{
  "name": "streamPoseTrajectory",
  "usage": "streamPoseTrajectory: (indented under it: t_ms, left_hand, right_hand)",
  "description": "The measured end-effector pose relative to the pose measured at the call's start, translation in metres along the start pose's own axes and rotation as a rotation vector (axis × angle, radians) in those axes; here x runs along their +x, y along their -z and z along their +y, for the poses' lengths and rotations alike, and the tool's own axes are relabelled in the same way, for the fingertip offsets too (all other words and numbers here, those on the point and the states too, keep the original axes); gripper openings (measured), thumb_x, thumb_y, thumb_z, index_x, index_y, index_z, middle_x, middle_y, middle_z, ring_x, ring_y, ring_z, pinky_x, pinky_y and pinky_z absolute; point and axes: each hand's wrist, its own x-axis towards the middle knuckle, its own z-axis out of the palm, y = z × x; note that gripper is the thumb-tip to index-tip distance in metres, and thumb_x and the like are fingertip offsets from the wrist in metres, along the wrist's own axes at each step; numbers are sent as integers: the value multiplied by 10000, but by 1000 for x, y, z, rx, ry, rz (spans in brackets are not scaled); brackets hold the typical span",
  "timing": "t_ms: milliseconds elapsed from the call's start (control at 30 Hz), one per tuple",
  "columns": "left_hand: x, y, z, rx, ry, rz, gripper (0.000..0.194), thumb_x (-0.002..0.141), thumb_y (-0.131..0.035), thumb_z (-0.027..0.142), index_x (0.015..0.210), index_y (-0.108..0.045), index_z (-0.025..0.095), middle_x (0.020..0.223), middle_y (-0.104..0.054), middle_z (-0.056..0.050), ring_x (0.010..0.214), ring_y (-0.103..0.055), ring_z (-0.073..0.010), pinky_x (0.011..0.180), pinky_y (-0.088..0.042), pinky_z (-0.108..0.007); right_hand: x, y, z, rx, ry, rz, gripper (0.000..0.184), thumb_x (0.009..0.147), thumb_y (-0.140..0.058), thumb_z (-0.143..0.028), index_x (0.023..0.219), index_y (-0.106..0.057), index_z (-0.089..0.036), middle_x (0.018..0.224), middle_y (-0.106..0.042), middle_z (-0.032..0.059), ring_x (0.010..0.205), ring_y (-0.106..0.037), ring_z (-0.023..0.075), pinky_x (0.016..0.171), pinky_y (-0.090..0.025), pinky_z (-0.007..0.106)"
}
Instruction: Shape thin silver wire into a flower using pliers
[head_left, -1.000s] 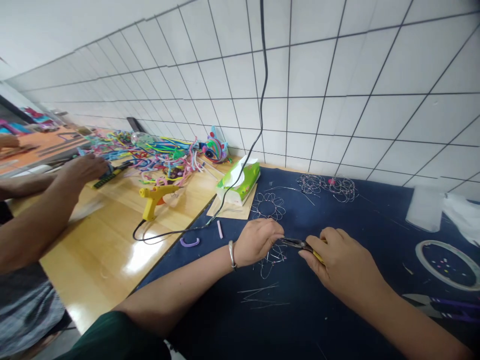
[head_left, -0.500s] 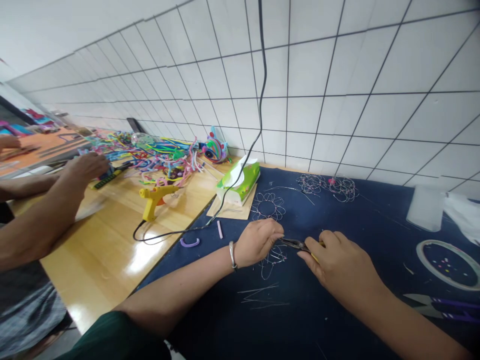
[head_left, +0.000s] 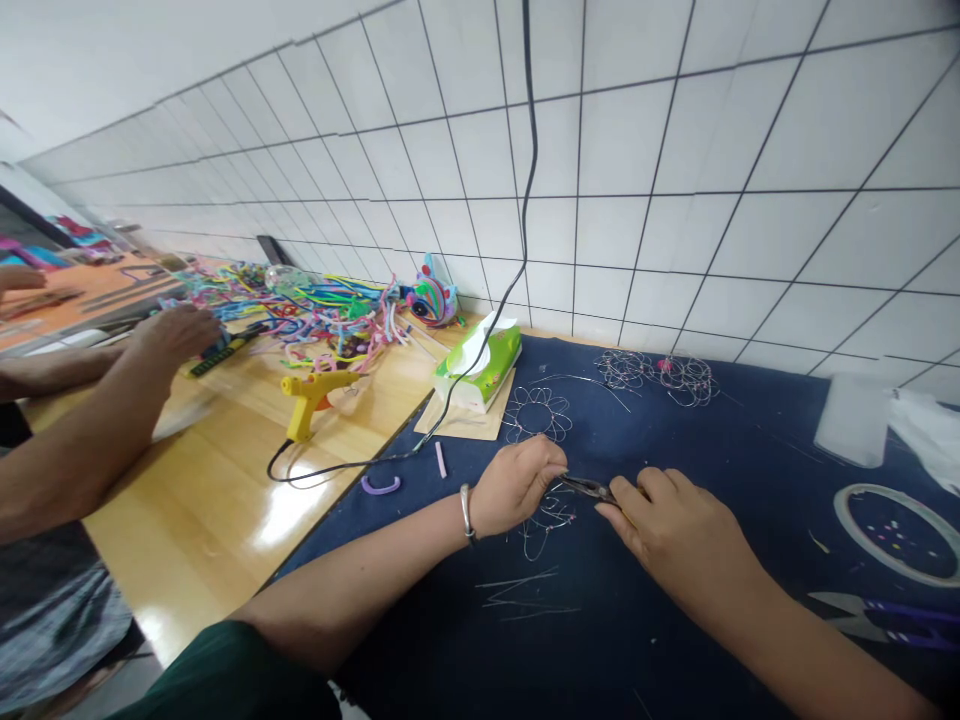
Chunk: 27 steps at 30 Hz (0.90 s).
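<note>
My left hand (head_left: 519, 486) is closed in a pinch on a looped wire piece (head_left: 547, 522), whose thin silver loops hang below the fingers with small pink beads on them. My right hand (head_left: 671, 520) is wrapped round a pair of pliers (head_left: 589, 487). The dark jaws of the pliers reach to my left fingertips and seem to meet the wire there; the exact contact is too small to make out. Just beyond my left hand lies a flower-shaped wire ring (head_left: 537, 412). Several straight wire lengths (head_left: 525, 594) lie on the dark blue cloth (head_left: 600, 650) nearer to me.
A tissue pack (head_left: 480, 368) stands behind my left hand, with a cable across it. At right are a white ring (head_left: 844, 505) around small beads and purple-handled snips (head_left: 892, 615). A yellow glue gun (head_left: 304, 400) and a co-worker's hand (head_left: 176, 332) are at left. Wire bundles (head_left: 690, 380) lie by the wall.
Both hands hold nearly the same place. The pliers and my right hand have shifted very slightly, and the hanging wire loops have turned a little.
</note>
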Motion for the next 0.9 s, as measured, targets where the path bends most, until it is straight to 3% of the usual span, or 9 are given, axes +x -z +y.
streamPoseTrajectory:
  t_ms: [733,900]
  left_hand:
    - [-1,1,-4,-74,-134,91,120,877,-379,159,879,-499,153,786,-563,-44,762,-523,-131,692,-451,-262]
    - [0,0,-2,-24,-108,99,107,870,-388,154,868,-495,151,761,-563,-39,734,-525,-128,677,-448,-259]
  right_hand:
    - [3,9,1,-10,-34,21,233,858,-407,-385,864,-578,-227,730,-482,44,682,-387,167,598,-239,290]
    - [2,8,1,-6,-43,31,223,856,-414,-380,854,-579,-228,720,-476,44,677,-386,165,588,-230,289]
